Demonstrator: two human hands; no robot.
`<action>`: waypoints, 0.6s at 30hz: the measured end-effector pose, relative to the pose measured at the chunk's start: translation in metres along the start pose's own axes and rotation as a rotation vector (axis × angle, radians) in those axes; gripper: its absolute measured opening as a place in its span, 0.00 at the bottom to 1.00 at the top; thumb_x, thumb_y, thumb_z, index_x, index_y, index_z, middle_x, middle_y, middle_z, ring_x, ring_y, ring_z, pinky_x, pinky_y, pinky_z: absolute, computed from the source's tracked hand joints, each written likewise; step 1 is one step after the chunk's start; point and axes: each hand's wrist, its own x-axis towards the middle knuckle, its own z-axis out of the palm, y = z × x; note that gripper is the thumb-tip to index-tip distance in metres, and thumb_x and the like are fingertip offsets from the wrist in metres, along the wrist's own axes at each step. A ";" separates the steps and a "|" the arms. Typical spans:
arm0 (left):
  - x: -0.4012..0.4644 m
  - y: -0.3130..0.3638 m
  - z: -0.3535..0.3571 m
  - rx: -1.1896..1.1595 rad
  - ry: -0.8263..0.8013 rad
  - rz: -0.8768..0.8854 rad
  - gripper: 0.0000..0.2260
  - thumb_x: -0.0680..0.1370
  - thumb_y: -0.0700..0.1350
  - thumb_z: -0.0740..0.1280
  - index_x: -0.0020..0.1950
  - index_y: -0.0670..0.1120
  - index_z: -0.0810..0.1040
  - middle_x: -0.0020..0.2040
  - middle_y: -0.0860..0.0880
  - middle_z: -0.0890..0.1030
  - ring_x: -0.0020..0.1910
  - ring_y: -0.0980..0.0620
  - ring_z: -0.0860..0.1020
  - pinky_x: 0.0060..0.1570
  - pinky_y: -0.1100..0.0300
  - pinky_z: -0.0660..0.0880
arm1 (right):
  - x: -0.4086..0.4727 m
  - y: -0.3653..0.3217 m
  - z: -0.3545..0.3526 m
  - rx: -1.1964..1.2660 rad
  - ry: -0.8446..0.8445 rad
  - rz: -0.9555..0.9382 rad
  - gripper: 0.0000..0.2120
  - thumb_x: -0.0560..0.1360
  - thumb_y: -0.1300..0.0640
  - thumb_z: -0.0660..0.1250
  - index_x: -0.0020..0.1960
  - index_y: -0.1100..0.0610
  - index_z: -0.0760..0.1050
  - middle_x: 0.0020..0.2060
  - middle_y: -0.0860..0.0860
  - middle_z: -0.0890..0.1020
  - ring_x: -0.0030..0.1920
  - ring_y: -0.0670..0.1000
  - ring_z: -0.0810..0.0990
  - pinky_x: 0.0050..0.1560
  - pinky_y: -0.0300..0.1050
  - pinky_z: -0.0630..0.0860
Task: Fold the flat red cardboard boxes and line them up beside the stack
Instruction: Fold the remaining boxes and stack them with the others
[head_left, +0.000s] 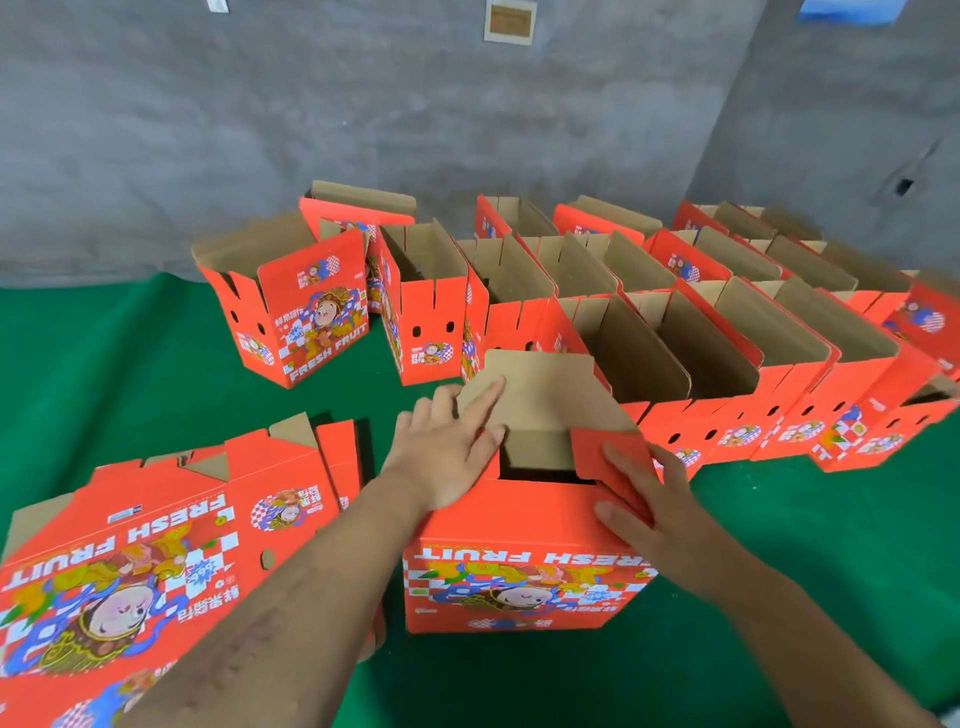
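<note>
Box in work (524, 566): red cardboard, "FRESH FRUIT" print upside down to viewer, standing on green floor covering (130, 374), near centre foreground. Left hand (447, 457): fingers straight, flat on left flap, index reaching onto brown rear flap (540, 395); nothing gripped. Right hand (644, 499): fingers extended, pressing small red side flap (602, 457) inward; no grip. Hands apart, one per side of box opening. Flat stack (135, 561): lower left, just beside box. Folded boxes (675, 332): rows behind, tops open, against grey wall (363, 114).
</note>
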 end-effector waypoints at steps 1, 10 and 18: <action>-0.002 0.001 0.002 0.027 0.045 -0.003 0.34 0.84 0.62 0.55 0.85 0.60 0.39 0.72 0.44 0.66 0.66 0.41 0.69 0.66 0.45 0.66 | 0.002 -0.002 -0.002 0.007 -0.022 0.028 0.29 0.76 0.32 0.65 0.74 0.32 0.64 0.71 0.33 0.51 0.64 0.45 0.70 0.69 0.44 0.69; -0.037 -0.011 0.002 -0.490 0.189 0.090 0.19 0.81 0.68 0.51 0.54 0.59 0.75 0.51 0.58 0.77 0.55 0.51 0.73 0.64 0.44 0.68 | 0.036 -0.040 0.016 0.364 0.300 0.082 0.31 0.76 0.30 0.57 0.73 0.45 0.62 0.70 0.50 0.68 0.71 0.50 0.68 0.74 0.53 0.63; -0.058 -0.001 0.005 -0.553 -0.018 -0.031 0.24 0.74 0.76 0.57 0.61 0.67 0.81 0.74 0.61 0.74 0.76 0.54 0.63 0.80 0.46 0.53 | 0.030 -0.032 0.007 0.228 0.098 0.139 0.21 0.76 0.37 0.71 0.62 0.47 0.73 0.52 0.41 0.76 0.54 0.46 0.77 0.50 0.38 0.72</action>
